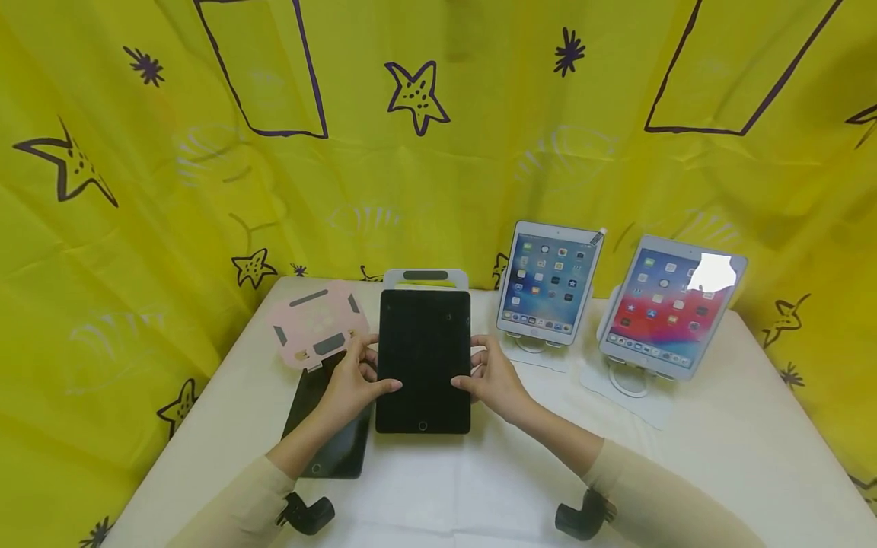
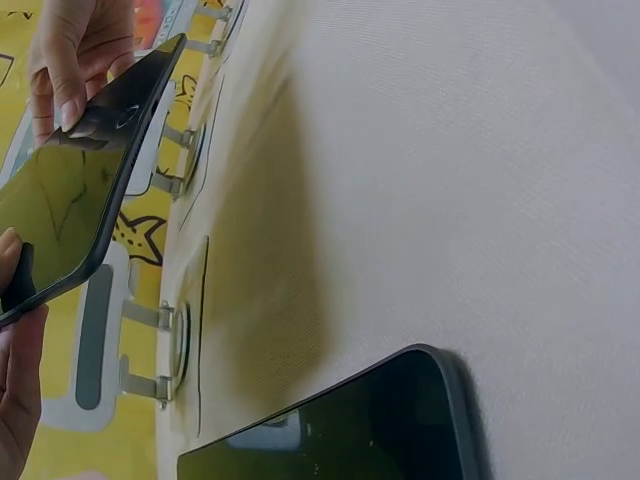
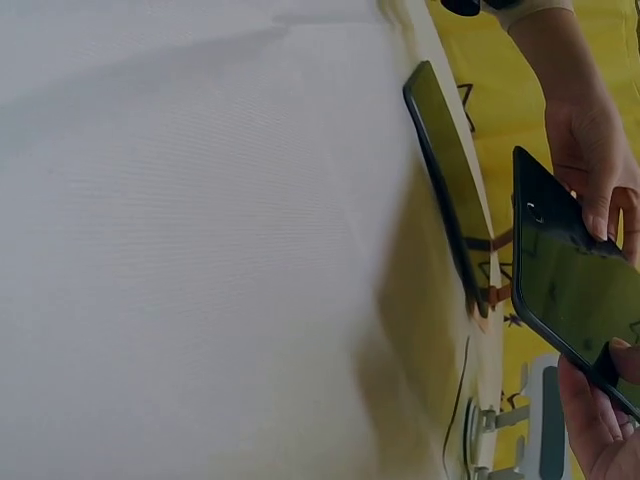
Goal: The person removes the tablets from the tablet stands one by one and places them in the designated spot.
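Note:
A black tablet (image 1: 423,365) with a dark screen is held upright, above the tabletop, between both hands. My left hand (image 1: 356,373) grips its left edge, thumb on the front and fingers behind. On the right edge my right hand (image 1: 496,380) pinches it the same way. Just behind the tablet stands a white tablet stand (image 1: 390,279), mostly hidden in the head view; the left wrist view shows its grey-padded plate (image 2: 93,340) and hinged arms. The wrist views show the tablet tilted, its glossy screen reflecting the yellow curtain.
A second dark tablet (image 1: 349,445) lies on the white-covered table (image 1: 521,487) at the left, beside a pink stand (image 1: 318,316). Two lit white tablets, one with a blue screen (image 1: 548,281) and one with a red-and-blue screen (image 1: 668,304), lean on stands at the right. A yellow curtain (image 1: 479,167) hangs behind.

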`<state>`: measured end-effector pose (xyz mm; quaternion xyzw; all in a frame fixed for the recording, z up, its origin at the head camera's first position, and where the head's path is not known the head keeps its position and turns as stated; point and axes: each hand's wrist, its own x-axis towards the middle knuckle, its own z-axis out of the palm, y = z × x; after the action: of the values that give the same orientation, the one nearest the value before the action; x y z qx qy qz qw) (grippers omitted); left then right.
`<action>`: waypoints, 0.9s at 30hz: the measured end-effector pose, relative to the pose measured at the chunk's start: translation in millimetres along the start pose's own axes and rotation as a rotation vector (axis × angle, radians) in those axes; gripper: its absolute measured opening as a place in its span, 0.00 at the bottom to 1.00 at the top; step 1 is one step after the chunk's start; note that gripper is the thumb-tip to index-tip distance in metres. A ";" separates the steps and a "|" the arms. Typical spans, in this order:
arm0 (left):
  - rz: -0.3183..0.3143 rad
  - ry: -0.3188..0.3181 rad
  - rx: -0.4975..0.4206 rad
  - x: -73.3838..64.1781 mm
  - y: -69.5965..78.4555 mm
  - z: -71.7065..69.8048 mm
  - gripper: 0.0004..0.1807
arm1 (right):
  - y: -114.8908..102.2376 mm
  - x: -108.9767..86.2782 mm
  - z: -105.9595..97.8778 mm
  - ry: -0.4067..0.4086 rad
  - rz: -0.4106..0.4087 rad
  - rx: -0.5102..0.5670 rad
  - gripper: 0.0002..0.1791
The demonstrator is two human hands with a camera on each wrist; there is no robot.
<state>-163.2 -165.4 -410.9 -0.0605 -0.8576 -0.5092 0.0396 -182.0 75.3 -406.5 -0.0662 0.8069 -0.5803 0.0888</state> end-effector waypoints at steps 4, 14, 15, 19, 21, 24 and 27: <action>-0.026 -0.022 -0.009 -1.4 -1.6 1.0 0.41 | 2.9 -2.7 1.6 -0.011 0.018 0.029 0.35; -0.081 -0.048 0.006 -6.6 -7.6 3.4 0.40 | 8.1 -6.7 8.0 -0.013 0.093 0.067 0.35; -0.089 -0.049 0.007 -7.1 -8.6 4.0 0.41 | 8.8 -7.1 8.6 -0.013 0.097 0.074 0.35; -0.122 -0.057 -0.001 -9.0 -14.0 5.7 0.42 | 13.0 -8.4 11.8 -0.029 0.118 0.113 0.35; -0.135 -0.067 -0.013 -10.2 -16.4 6.0 0.42 | 15.6 -9.0 13.6 -0.043 0.132 0.126 0.35; -0.151 -0.084 -0.030 -11.8 -20.9 6.3 0.43 | 19.7 -9.5 16.2 -0.054 0.156 0.115 0.35; -0.163 -0.108 -0.039 -13.1 -25.5 6.4 0.42 | 23.1 -9.8 18.2 -0.047 0.173 0.070 0.35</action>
<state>-153.9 -172.7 -437.8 -0.0186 -0.8506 -0.5232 -0.0496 -168.5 67.9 -433.4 -0.0067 0.7864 -0.5967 0.1599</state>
